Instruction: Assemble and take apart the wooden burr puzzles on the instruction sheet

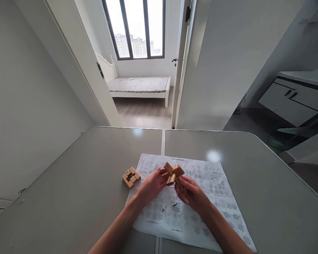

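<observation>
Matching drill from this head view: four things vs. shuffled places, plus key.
1. crossed wooden blocks
2. square wooden block set
3. printed sheet
4. bed

A. far back, below the window
B. spread beneath both hands
C. between the left hand and right hand
D. on the tabletop, left of the hands

Pairs: 1-C, 2-D, 3-B, 4-A

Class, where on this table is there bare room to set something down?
Bare: the table left of the wooden square, and right of the printed sheet. Crowded: over the sheet, where left hand and right hand hold interlocked wooden pieces.
</observation>
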{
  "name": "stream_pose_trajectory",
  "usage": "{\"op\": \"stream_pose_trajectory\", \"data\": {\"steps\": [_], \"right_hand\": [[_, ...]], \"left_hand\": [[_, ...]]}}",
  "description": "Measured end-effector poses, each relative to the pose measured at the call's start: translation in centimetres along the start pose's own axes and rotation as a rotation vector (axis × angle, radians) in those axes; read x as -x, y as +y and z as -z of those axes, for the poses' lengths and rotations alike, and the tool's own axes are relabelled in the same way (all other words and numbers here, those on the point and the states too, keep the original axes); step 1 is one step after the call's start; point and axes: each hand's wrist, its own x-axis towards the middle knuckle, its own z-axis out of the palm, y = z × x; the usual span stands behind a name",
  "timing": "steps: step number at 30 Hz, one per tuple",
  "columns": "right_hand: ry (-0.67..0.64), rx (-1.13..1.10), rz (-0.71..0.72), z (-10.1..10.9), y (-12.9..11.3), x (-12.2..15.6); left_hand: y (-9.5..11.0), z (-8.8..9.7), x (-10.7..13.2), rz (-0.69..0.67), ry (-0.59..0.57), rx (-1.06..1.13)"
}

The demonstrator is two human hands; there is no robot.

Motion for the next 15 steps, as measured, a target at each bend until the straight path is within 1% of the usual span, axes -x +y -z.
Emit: {"op": "stream_pose_trajectory", "data": {"steps": [3,5,7,10,15], "right_hand": [[0.207,-0.05,0.079,0.4,-0.4,-0.3],[0.332,-0.059,0.128,0.6,-0.8,-0.5],[0.419,-0.076,0.191,0.8,-1.3,-0.6],[0.482,-0.11,0.309,1.9,-1.8,-0.7],[0.494,-0.209,0.373,4.4,-2.4,-0.6]], "left_hand": [[-0.1,0.2,-0.1,0.04,0.092,0.053],[-0.1,0.3,0.0,0.045,0.118,0.058],[-0.1,0.4,0.1,0.038,0.12,0.056],[-0.1,0.4,0.2,0.04,0.13,0.057],[-0.1,0.4,0.1,0.051,0.155,0.084]]}}
